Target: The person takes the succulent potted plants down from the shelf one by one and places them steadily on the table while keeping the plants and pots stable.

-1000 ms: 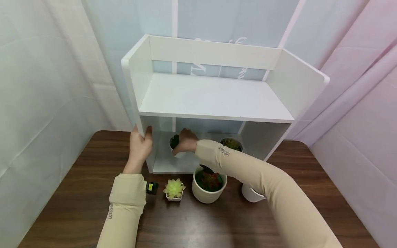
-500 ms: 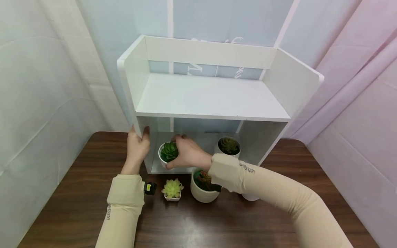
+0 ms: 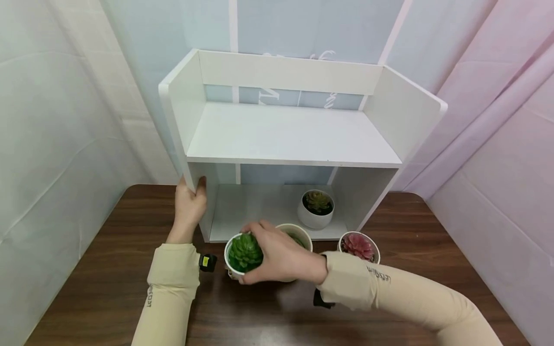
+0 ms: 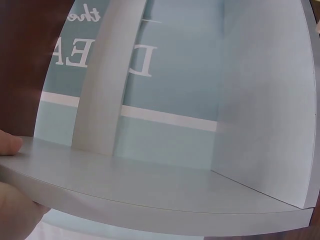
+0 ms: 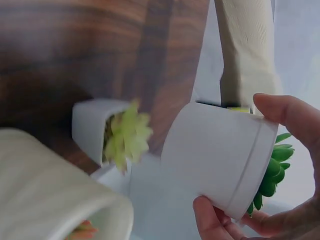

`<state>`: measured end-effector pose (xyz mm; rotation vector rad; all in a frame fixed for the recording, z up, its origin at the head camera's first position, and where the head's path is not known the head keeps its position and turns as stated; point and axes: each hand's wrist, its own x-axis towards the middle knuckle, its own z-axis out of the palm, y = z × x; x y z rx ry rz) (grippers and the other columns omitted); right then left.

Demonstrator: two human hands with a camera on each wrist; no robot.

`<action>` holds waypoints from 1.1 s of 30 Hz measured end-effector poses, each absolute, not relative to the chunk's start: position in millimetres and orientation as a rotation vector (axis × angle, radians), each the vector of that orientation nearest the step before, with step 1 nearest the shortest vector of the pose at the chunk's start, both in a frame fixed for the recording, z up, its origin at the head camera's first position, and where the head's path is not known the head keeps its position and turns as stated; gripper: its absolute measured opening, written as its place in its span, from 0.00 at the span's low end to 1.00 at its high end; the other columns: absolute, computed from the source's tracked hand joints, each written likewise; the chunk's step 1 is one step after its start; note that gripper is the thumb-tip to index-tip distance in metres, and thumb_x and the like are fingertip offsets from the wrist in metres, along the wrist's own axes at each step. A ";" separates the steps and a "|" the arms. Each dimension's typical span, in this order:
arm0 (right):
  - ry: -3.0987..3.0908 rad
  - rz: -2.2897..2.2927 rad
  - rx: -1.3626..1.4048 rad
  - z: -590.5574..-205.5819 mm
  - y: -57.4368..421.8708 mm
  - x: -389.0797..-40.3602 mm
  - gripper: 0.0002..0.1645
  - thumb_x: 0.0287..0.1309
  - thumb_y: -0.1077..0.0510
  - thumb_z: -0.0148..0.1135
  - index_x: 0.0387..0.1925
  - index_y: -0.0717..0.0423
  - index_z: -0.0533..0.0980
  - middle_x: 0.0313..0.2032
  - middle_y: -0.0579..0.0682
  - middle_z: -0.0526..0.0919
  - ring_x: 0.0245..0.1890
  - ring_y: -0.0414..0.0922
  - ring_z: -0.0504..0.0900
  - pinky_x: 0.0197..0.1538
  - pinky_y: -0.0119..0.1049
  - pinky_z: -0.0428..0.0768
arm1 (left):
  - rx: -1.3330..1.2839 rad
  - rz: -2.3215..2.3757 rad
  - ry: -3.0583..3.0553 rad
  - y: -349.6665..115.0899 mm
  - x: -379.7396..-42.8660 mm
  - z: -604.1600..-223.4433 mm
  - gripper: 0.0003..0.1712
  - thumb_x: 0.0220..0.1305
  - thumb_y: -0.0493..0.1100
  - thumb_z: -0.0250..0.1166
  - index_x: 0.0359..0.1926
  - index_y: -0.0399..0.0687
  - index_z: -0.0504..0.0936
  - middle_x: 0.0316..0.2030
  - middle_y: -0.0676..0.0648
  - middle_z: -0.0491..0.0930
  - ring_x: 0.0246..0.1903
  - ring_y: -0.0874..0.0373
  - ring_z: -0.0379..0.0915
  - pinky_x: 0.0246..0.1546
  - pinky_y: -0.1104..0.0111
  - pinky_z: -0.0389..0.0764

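My right hand (image 3: 281, 254) grips a white pot holding a green succulent (image 3: 245, 252) by its rim, in front of the shelf's lower opening. In the right wrist view, thumb and fingers pinch the rim of this white pot (image 5: 215, 155) from both sides. My left hand (image 3: 189, 206) holds the left side panel of the white shelf (image 3: 298, 134), thumb inside and fingers round the outer face. Under the held pot, a small pale green succulent (image 5: 127, 135) in a square white pot is mostly hidden in the head view. A larger cream pot (image 3: 298, 231) stands partly behind my right hand.
A white pot with a brownish-green succulent (image 3: 317, 206) sits on the shelf's lower level at the right. On the brown wooden table (image 3: 143, 226), a white pot with a pink succulent (image 3: 358, 246) stands before the shelf's right side, partly behind the right sleeve.
My right hand has brought the green succulent's pot out of the lower compartment, forward over the small pale green succulent. The left hand has kept its hold on the side panel.
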<state>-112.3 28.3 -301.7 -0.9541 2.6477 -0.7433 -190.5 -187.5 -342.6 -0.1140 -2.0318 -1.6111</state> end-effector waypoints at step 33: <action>2.438 -0.697 -1.140 -392.7 46.5 -71.4 0.46 0.43 0.42 0.76 0.61 0.50 0.64 0.46 0.41 0.68 0.42 0.31 0.68 0.46 0.25 0.73 | -0.114 -1.618 -2.056 -186.0 -187.8 -344.5 0.24 0.70 0.32 0.47 0.66 0.31 0.63 0.63 0.32 0.67 0.65 0.42 0.60 0.65 0.47 0.60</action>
